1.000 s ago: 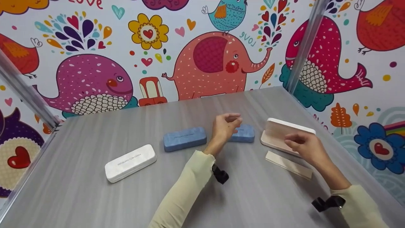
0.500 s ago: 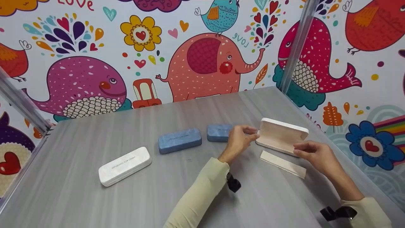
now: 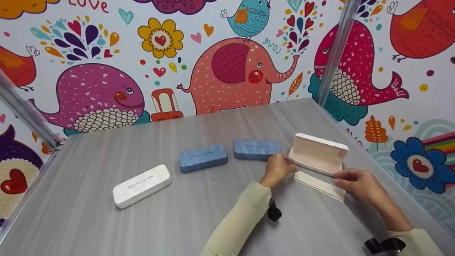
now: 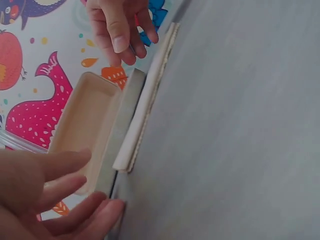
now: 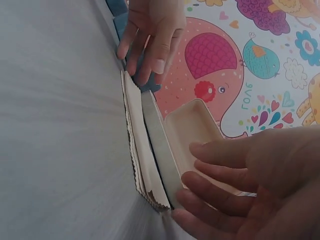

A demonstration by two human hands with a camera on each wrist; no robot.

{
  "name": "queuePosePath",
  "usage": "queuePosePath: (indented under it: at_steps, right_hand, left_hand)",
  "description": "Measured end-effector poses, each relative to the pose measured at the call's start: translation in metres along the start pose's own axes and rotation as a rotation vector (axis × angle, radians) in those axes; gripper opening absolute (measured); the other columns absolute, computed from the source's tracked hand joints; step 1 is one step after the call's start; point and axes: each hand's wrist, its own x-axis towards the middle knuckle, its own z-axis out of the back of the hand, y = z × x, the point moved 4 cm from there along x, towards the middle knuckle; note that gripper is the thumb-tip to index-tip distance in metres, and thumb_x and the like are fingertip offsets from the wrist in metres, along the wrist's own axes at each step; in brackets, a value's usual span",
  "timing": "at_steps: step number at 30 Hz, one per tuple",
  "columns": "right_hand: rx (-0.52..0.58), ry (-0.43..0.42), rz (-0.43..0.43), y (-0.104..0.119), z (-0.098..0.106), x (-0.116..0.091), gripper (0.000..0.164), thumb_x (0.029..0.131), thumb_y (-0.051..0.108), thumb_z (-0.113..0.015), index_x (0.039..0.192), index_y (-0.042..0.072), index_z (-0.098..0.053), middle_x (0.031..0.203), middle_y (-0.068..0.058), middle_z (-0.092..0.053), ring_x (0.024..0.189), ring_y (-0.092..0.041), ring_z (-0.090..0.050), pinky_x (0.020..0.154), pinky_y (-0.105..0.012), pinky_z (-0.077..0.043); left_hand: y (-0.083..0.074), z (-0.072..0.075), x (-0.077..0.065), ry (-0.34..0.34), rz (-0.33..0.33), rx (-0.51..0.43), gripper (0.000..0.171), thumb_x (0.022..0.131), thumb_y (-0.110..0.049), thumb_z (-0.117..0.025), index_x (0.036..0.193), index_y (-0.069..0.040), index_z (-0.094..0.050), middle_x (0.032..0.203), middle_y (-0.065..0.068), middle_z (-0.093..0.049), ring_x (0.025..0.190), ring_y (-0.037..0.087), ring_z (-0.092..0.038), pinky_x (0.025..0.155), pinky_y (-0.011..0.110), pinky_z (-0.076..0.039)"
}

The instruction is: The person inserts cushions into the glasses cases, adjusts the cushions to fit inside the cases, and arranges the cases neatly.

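An open white glasses case [image 3: 315,156] with a pale pink-beige lining stands at the right of the table, lid raised at the back. In front of it lies a folded cream cloth [image 3: 319,186]; its zigzag edges show in the right wrist view. My left hand [image 3: 279,170] is by the cloth's left end, fingers loosely bent and holding nothing. Beside the case's right front corner and the cloth's right end is my right hand [image 3: 360,182], thumb and fingers apart. Whether any fingertip touches the cloth or case, I cannot tell.
Two closed blue glasses cases, one in the middle [image 3: 203,158] and one [image 3: 256,149] just left of the open case, lie on the grey table [image 3: 160,227]. A closed white glasses case [image 3: 142,186] is farther left. Patterned panels [image 3: 227,71] border the table.
My left hand has moved right and down, from over the right blue case to the cloth's left end. My right hand has lowered from before the open case to its right front corner.
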Motion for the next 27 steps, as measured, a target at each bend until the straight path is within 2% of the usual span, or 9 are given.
queuePosePath:
  at_steps: [3,9,14,17,21,23,25,27]
  right_hand:
    - [-0.013,0.047,-0.032,-0.003,0.0,0.001,0.047,0.091,0.031,-0.075,0.124,-0.001,-0.066,0.109,-0.015,-0.07,0.088,-0.019,-0.062,0.078,-0.024,-0.059]
    - [-0.036,0.092,-0.049,-0.003,-0.002,0.005,0.05,0.088,0.03,-0.078,0.122,-0.004,-0.064,0.098,-0.01,-0.07,0.081,-0.018,-0.061,0.072,-0.024,-0.058]
    - [-0.069,0.123,-0.033,-0.002,-0.005,0.008,0.047,0.086,0.029,-0.08,0.117,-0.004,-0.066,0.085,-0.003,-0.063,0.075,-0.017,-0.056,0.064,-0.024,-0.052]
    - [-0.089,0.126,0.002,-0.002,-0.007,0.008,0.04,0.086,0.027,-0.08,0.109,-0.002,-0.067,0.081,-0.003,-0.06,0.072,-0.018,-0.054,0.061,-0.025,-0.049]
    - [-0.122,0.119,0.024,-0.003,-0.008,0.007,0.029,0.086,0.026,-0.08,0.097,0.002,-0.069,0.076,-0.003,-0.057,0.07,-0.019,-0.053,0.059,-0.026,-0.045]
    - [-0.133,0.123,0.004,-0.005,-0.008,0.008,0.027,0.086,0.028,-0.079,0.094,0.004,-0.069,0.074,-0.002,-0.056,0.07,-0.019,-0.052,0.059,-0.025,-0.043]
    - [-0.135,0.141,-0.008,-0.005,-0.007,0.009,0.026,0.087,0.029,-0.078,0.093,0.005,-0.07,0.073,-0.002,-0.055,0.071,-0.019,-0.052,0.06,-0.025,-0.042]
    - [-0.117,0.16,-0.03,-0.005,-0.006,0.01,0.026,0.088,0.03,-0.078,0.094,0.006,-0.069,0.074,-0.001,-0.055,0.071,-0.018,-0.053,0.061,-0.025,-0.043]
  left_hand:
    - [-0.003,-0.005,-0.001,-0.005,0.039,0.058,0.021,0.074,-0.011,-0.088,0.092,-0.008,-0.078,0.089,0.0,-0.074,0.08,0.01,-0.063,0.07,0.022,-0.052]
    - [-0.011,-0.01,-0.001,0.01,0.005,0.216,0.023,0.073,-0.016,-0.09,0.092,-0.01,-0.078,0.092,-0.002,-0.075,0.085,0.011,-0.065,0.074,0.023,-0.051]
    - [-0.014,-0.012,0.001,0.012,-0.027,0.371,0.018,0.071,-0.018,-0.091,0.078,-0.013,-0.075,0.082,-0.005,-0.071,0.077,0.01,-0.063,0.067,0.024,-0.05]
    - [-0.014,-0.014,0.002,0.015,-0.048,0.424,0.021,0.072,-0.018,-0.09,0.069,-0.013,-0.07,0.073,-0.006,-0.066,0.069,0.01,-0.057,0.062,0.025,-0.048]
    - [-0.014,-0.016,0.004,0.038,-0.065,0.45,0.022,0.074,-0.019,-0.088,0.066,-0.013,-0.068,0.066,-0.007,-0.06,0.064,0.009,-0.05,0.059,0.024,-0.045]
    - [-0.014,-0.016,0.004,0.053,-0.072,0.45,0.02,0.075,-0.018,-0.086,0.066,-0.014,-0.069,0.066,-0.007,-0.061,0.063,0.009,-0.049,0.059,0.023,-0.044]
    - [-0.014,-0.016,0.004,0.069,-0.061,0.421,0.016,0.076,-0.018,-0.085,0.068,-0.014,-0.071,0.067,-0.007,-0.063,0.063,0.008,-0.049,0.058,0.022,-0.042]
    - [-0.013,-0.014,0.005,0.091,-0.035,0.347,0.015,0.078,-0.017,-0.084,0.069,-0.013,-0.072,0.066,-0.007,-0.064,0.06,0.007,-0.05,0.056,0.02,-0.04]
